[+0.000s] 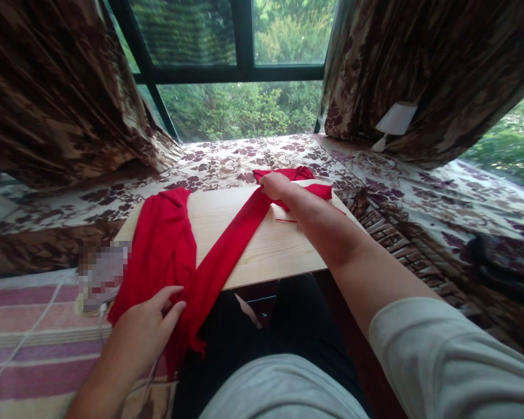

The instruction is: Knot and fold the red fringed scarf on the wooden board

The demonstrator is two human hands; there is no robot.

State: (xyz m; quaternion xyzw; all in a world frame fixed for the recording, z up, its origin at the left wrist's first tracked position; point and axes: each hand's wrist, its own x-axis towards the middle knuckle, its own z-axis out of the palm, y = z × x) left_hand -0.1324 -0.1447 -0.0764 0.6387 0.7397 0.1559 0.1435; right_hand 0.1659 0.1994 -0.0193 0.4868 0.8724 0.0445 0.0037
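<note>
A long red scarf (231, 241) lies across the light wooden table (262, 265), a folded strip of it running from the near left to the far right. On the table's left side a wide, crumpled part of the red cloth hangs over the near edge. My right hand (276, 186) reaches to the far side, fingers closed on the far part of the strip. More red cloth lies bunched beyond and beside that hand. At the near left, my left hand (157, 317) grips the cloth, thumb and forefinger close together; its other fingers are partly hidden.
Behind the table runs a ledge (227, 154) covered with flowered cloth. A small white lamp (396, 119) stands on it at the right. A striped cover (30, 331) with a white cable lies at the left, beside a blurred-out object (105, 273). Dark curtains flank the window.
</note>
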